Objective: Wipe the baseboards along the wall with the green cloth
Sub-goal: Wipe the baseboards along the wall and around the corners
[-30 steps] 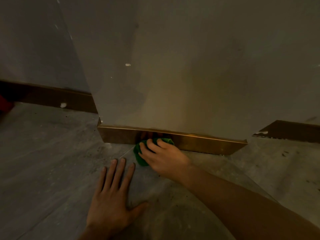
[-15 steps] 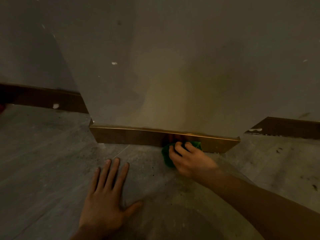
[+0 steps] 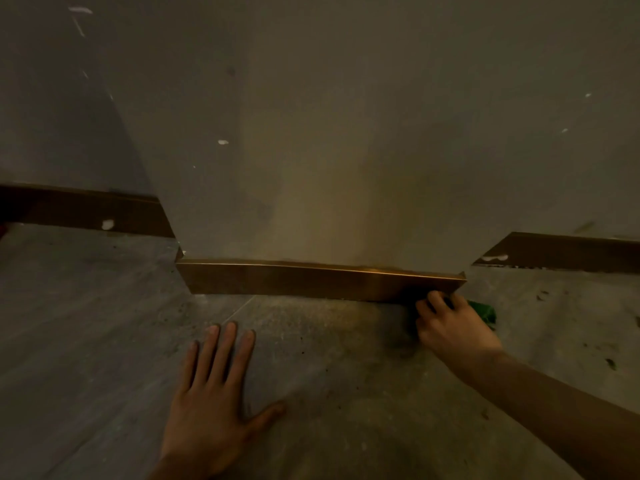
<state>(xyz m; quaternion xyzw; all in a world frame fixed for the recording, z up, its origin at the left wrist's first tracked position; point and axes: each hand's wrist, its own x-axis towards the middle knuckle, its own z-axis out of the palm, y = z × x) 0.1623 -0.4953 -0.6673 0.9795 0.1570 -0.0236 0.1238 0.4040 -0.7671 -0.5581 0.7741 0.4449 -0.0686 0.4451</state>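
Right hand (image 3: 452, 329) presses the green cloth (image 3: 483, 311) against the right end of the baseboard (image 3: 311, 280).

The hand is curled closed around the bunched cloth, a green fold poking out to the right of the knuckles, low at the corner where the brown strip meets the floor (image 3: 86, 323). The baseboard's long axis runs left to right along the foot of the wall (image 3: 346, 133), dipping slightly rightward. The left hand (image 3: 211, 403) lies open, palm flat on the floor, fingers spread toward the wall.

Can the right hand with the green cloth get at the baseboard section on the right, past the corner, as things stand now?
Probably yes. The right hand holds the green cloth at the corner, and only bare floor lies before the right baseboard.
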